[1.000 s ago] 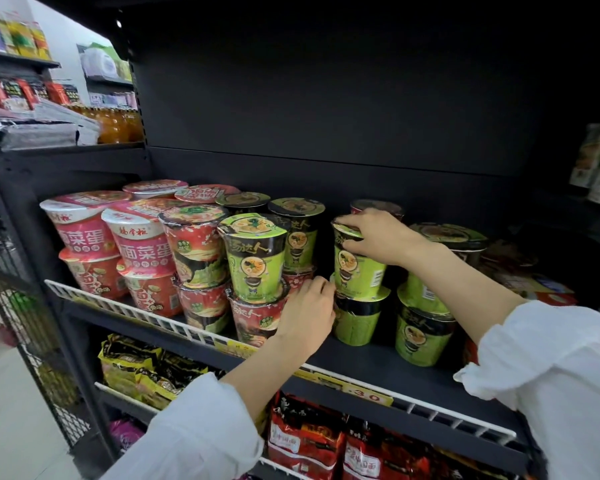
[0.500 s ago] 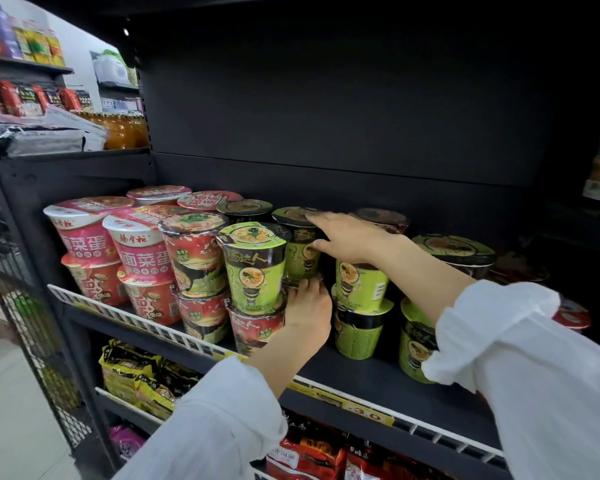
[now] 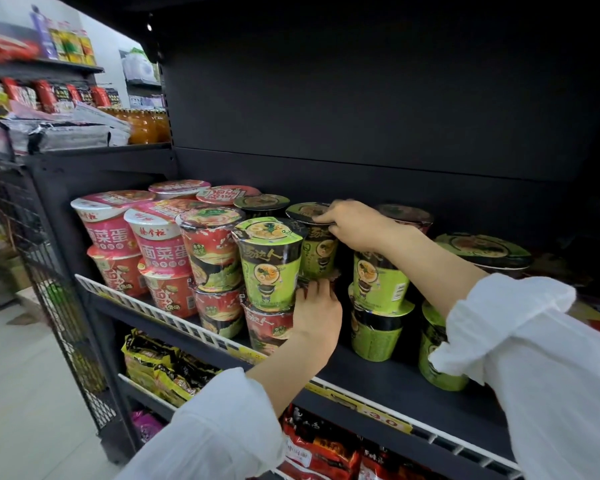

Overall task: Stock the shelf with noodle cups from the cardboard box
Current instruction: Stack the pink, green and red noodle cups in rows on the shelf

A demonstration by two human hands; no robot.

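Noodle cups stand stacked two high on the black shelf (image 3: 406,386): pink ones at the left, red ones, then green ones. My right hand (image 3: 355,226) grips the rim of a green cup (image 3: 317,252) in the second row's upper layer. My left hand (image 3: 316,315) reaches between the stacks and holds the cup beneath that one, beside the front stack of a green cup (image 3: 270,263) on a red cup (image 3: 269,325). Right of my hands stands another green stack (image 3: 378,289). The cardboard box is out of view.
A white wire rail (image 3: 160,315) with a yellow price strip (image 3: 388,420) edges the shelf front. Yellow and red noodle packets (image 3: 167,368) fill the lower shelves. A wire mesh panel (image 3: 49,271) closes the left end. Bare shelf floor lies in front of my left wrist.
My right hand left the green stack on the right and moved left onto the second-row green cup's rim. My left hand slid up and deeper between the stacks. The camera moved closer.
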